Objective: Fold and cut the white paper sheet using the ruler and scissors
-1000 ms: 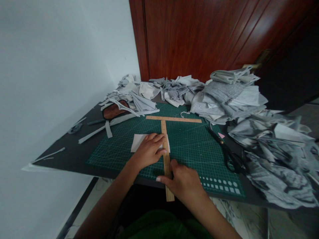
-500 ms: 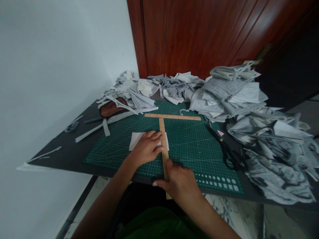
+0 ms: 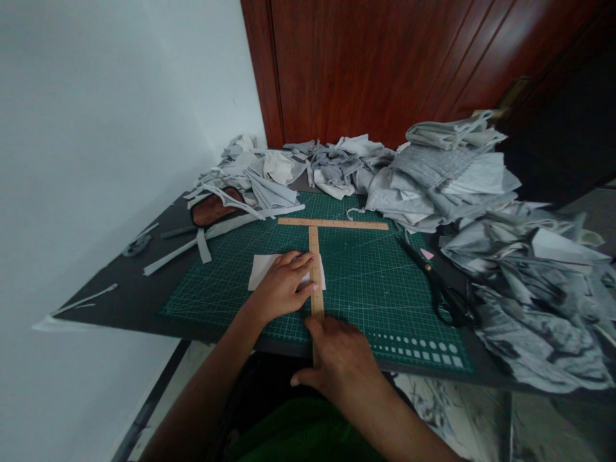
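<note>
A wooden ruler (image 3: 316,295) lies roughly upright in view across the right part of a white rectangular piece (image 3: 260,266), which could be paper or cloth. My left hand (image 3: 283,285) rests flat on the white piece, fingers stretched out, with its fingertips touching the ruler. Gripping the ruler's near end by the table edge is my right hand (image 3: 339,353), which hides that end. Beyond them a second wooden ruler (image 3: 337,224) lies crosswise. Everything rests on a green cutting mat (image 3: 370,276).
Black scissors (image 3: 445,298) lie right of the mat's middle beside a small pink piece (image 3: 427,254). Grey fabric heaps (image 3: 433,173) stand at the back and right. At the left are cloth strips (image 3: 205,247) and a brown, dark-edged piece (image 3: 216,208). A white wall borders the left.
My right hand has shifted slightly towards me and left along the ruler, covering its near end. The ruler has swung a little straighter. My left hand has stayed in place.
</note>
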